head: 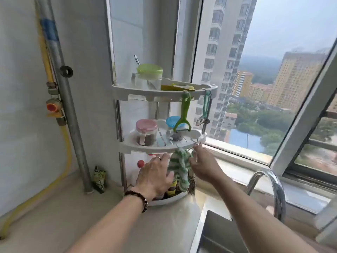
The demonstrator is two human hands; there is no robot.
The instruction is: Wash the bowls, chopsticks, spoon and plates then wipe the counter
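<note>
Both hands are raised to a white three-tier corner rack [127,146] standing on the pale counter [60,216] at the window corner. A green-and-white knitted cloth [179,168] hangs from a hook on the front rim of the middle tier. The left hand [155,175], ring on one finger and bead bracelet at the wrist, lies against the cloth's left edge with fingers extended and only loosely bent. The right hand [202,165] reaches to the cloth's top right by the hook; its fingertips appear to pinch the cloth or its hanging loop, though blur prevents confirmation.

Middle tier: a pink-lidded jar [146,132] of dark contents and a blue-lidded jar [173,127]. Top tier: a green-lidded jar [148,76] with a spoon handle protruding. A green peeler [183,115] hangs from the top rim. Bottom tier: bottles with yellow labels, print unreadable. A small green packet [99,178] leans at the wall; its writing is illegible.

The steel sink [215,232] and curved tap [273,190] sit at lower right. No bowls, chopsticks or plates are in view.
</note>
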